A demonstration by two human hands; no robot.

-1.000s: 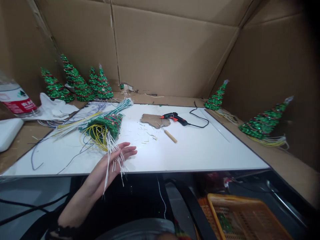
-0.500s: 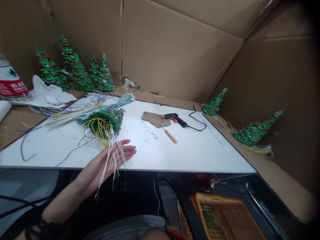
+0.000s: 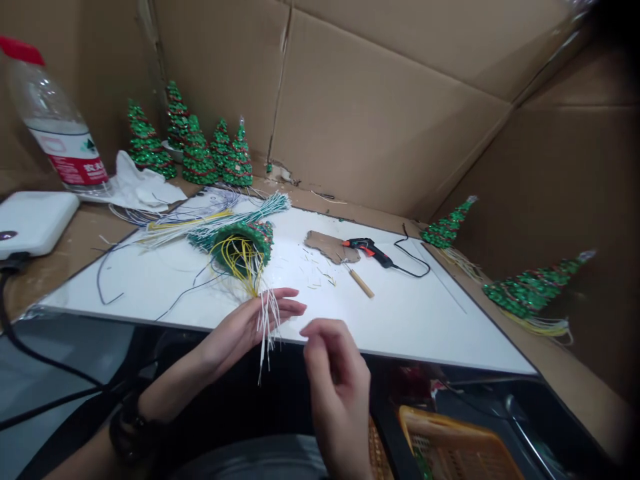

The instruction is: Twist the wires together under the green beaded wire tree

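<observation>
A small green tinsel Christmas tree [image 3: 267, 241] lies on its side on the white board, its hollow base facing me. Yellow wires [image 3: 240, 257] and white wires [image 3: 270, 310] spill out of that base. My left hand [image 3: 253, 327] is under the white wires, palm up with fingers stretched out, and the strands drape over it. To its right, my right hand [image 3: 337, 387] hovers in front of the board's near edge. Its fingers are curled, with thumb and forefinger close together, and nothing shows between them.
Behind the tree lie bundled green-tipped wires [image 3: 260, 210]. A glue gun [image 3: 370, 252] rests by a cardboard scrap [image 3: 325, 245] and a wooden-handled tool [image 3: 361, 283]. More trees [image 3: 200, 157] stand at back left, near a bottle [image 3: 65, 147]; others [image 3: 530, 287] lie right. An orange basket [image 3: 450, 433] sits below.
My right hand has come into view from below, close to the white wires. The camera view has shifted left. My left hand stays under the wires with its fingers stretched out.
</observation>
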